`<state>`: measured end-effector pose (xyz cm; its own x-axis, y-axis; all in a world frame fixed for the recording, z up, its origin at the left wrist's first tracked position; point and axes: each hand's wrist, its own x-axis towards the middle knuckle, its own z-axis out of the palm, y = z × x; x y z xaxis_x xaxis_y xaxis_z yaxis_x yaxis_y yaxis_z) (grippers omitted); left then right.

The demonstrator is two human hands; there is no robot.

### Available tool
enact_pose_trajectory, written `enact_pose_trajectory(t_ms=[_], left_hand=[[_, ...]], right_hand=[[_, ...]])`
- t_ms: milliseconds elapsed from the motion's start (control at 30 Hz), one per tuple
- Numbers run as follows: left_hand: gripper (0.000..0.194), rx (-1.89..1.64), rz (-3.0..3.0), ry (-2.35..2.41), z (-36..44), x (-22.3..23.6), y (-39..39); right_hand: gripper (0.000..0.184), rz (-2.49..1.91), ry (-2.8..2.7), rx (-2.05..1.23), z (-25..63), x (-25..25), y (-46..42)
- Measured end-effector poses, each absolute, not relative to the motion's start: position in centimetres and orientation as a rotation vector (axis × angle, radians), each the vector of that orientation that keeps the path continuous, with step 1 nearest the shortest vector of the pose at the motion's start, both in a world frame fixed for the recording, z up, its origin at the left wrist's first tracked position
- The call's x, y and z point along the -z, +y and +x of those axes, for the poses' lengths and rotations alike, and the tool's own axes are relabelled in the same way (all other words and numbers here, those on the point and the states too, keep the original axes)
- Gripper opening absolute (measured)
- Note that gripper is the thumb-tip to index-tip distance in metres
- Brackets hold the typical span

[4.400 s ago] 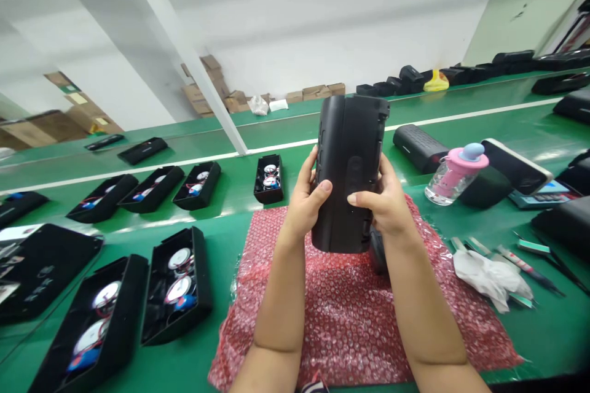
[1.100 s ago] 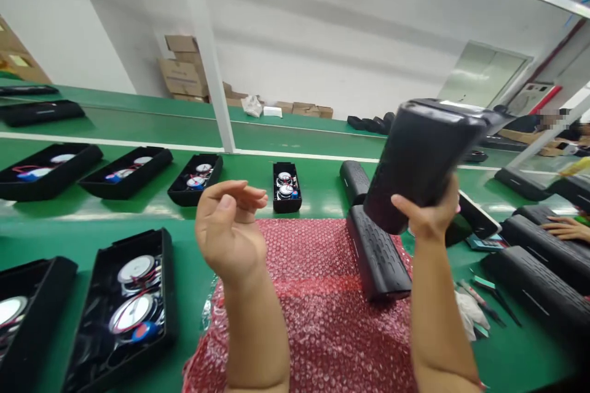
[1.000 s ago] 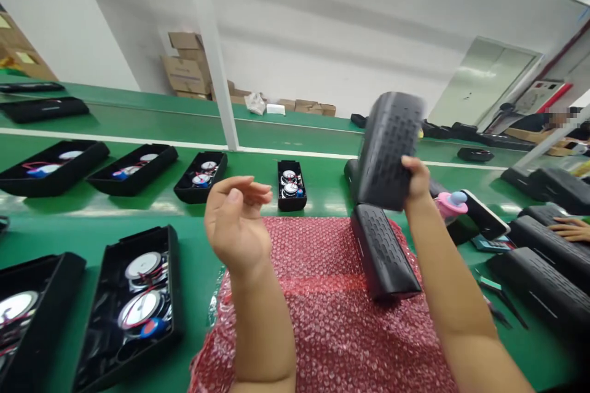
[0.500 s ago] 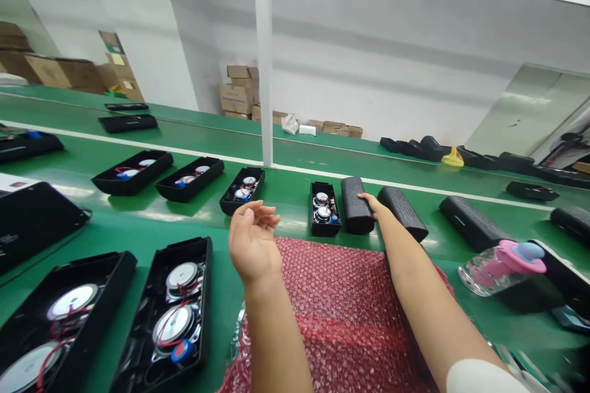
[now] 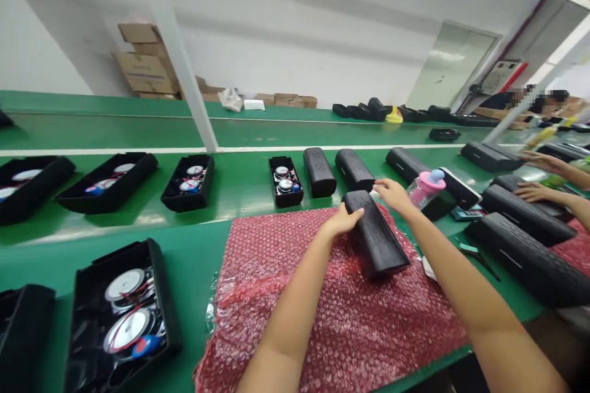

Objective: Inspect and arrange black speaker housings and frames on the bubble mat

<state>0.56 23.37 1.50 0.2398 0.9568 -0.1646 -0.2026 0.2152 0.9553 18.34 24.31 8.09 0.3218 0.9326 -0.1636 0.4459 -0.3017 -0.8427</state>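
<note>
A black speaker [image 5: 375, 236] with a dimpled top lies at a slant on the red bubble wrap [image 5: 276, 264]. My left hand [image 5: 342, 221] grips its far end, the thumb over the top edge and the other fingers partly hidden. Just right of that end, my right hand [image 5: 394, 195] hovers with fingers stretched leftward and nothing visible in them. Its fingertips are near the front end of a second closed speaker [image 5: 354, 169]; whether they touch it I cannot tell. Another closed speaker [image 5: 319, 172] stands left of that one, beside an open speaker shell [image 5: 286, 182] with wired drivers.
More open speaker shells [image 5: 188, 183] line the green bench [image 5: 239, 178], with a large one [image 5: 122, 313] at front left. A pink-lidded bottle [image 5: 426, 187] stands right of my right hand. Further right are several speakers [image 5: 525, 215] and a co-worker's hands [image 5: 537, 190].
My right hand has let go of the speaker it set down beside the open shell and come back right. My left hand has moved right and taken hold of the speaker on the bubble wrap.
</note>
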Motion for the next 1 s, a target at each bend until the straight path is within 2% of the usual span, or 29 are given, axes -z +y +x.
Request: enact_pose_trajectory(t_ms=[67, 133, 233, 400, 467, 533, 633, 833, 1000], left_hand=[[0.084, -0.97, 0.934, 0.975, 2.7, -0.4, 22.7], [0.097, -0.937, 0.86, 0.962, 3.6, 0.2, 22.6], [0.094, -0.91, 0.764, 0.899, 3.3, 0.5, 23.2], [0.085, -0.975, 0.751, 0.643, -1.0, -0.3, 24.5], [0.092, -0.998, 0.79, 0.523, -3.1, -1.0, 24.6], [0.107, -1.015, 0.839, 0.423, -4.8, -1.8, 24.5], [0.12, -0.997, 0.897, 0.341, -6.0, -2.5, 24.3], [0.105, -0.992, 0.872, 0.33, -6.3, -1.4, 25.2], [0.094, -0.982, 0.755, 0.393, -6.9, 0.1, 26.1]], right_hand=[[0.025, -1.905, -1.105, -0.918, 19.5, -6.3, 20.5], [0.031, -1.869, -1.025, -1.014, 19.2, -4.8, 18.1], [0.038, -1.722, -0.972, -1.103, 17.7, -4.2, 16.8], [0.037, -1.425, -1.013, -1.095, 15.8, -6.5, 16.7], [0.053, -1.3, -1.053, -1.094, 14.7, -7.1, 16.8], [0.07, -1.169, -1.116, -1.116, 13.3, -7.3, 16.9], [0.08, -0.979, -1.232, -1.187, 11.3, -6.9, 17.0], [0.094, -0.841, -1.348, -1.197, 10.6, -5.2, 18.1], [0.098, -0.836, -1.334, -1.138, 10.3, -4.5, 18.1]])
